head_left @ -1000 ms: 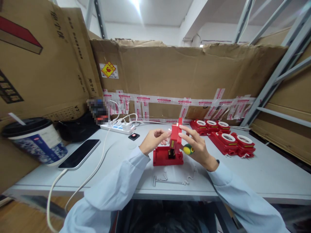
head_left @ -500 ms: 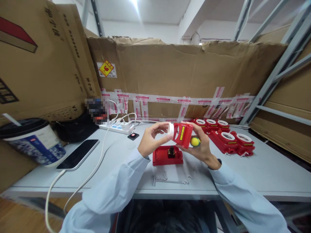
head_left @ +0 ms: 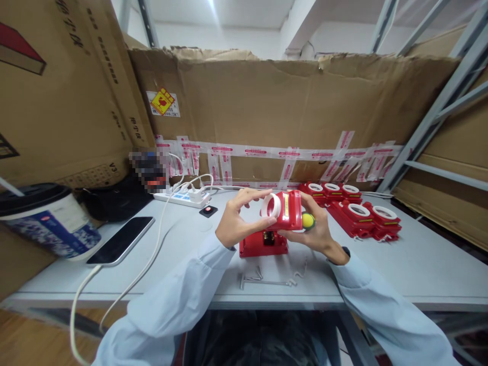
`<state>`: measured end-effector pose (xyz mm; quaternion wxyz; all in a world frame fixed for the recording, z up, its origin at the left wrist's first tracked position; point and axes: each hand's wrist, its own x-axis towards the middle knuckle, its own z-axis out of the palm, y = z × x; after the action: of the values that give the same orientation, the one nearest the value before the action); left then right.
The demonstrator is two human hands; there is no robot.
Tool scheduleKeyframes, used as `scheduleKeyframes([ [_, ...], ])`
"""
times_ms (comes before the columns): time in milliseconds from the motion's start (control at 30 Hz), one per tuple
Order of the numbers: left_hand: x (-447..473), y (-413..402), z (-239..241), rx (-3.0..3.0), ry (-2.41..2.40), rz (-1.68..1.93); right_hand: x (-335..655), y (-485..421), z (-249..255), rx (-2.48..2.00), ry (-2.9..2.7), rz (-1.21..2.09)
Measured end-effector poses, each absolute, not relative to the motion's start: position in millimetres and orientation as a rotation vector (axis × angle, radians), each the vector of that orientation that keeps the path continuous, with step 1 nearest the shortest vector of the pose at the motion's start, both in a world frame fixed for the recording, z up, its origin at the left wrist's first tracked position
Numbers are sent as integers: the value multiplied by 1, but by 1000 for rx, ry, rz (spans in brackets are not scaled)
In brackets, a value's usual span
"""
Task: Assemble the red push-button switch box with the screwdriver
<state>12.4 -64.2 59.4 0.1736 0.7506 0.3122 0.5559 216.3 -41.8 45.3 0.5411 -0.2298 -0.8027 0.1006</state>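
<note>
My left hand [head_left: 236,218] has its thumb and fingers around a white ring [head_left: 277,206] at the left side of a red plastic housing [head_left: 293,213]. Whether the ring is fixed to the housing I cannot tell. The housing, with a yellow label, is gripped by my right hand [head_left: 318,229] from the right. A yellow round piece with a green edge [head_left: 308,220] also sits within that hand, by the palm. Below lies a red open base [head_left: 249,247] with a black part [head_left: 269,237] in it, partly hidden by the housing.
A T-handled metal tool [head_left: 267,282] and several small screws [head_left: 259,273] lie near the front edge. Several red housings with white rings [head_left: 358,211] stand at the right. Leftward are a phone [head_left: 121,241], a cup [head_left: 49,223], a power strip [head_left: 183,197] and white cables.
The housing has turned in my hands, so the white ring's opening now faces me more. My view has shifted slightly.
</note>
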Motion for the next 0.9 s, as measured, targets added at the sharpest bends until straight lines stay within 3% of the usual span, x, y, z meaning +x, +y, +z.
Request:
scheduleKeyframes([
  [900,6,-63,63,2221,760,1438,215,-44,47,-515,-1924,368],
])
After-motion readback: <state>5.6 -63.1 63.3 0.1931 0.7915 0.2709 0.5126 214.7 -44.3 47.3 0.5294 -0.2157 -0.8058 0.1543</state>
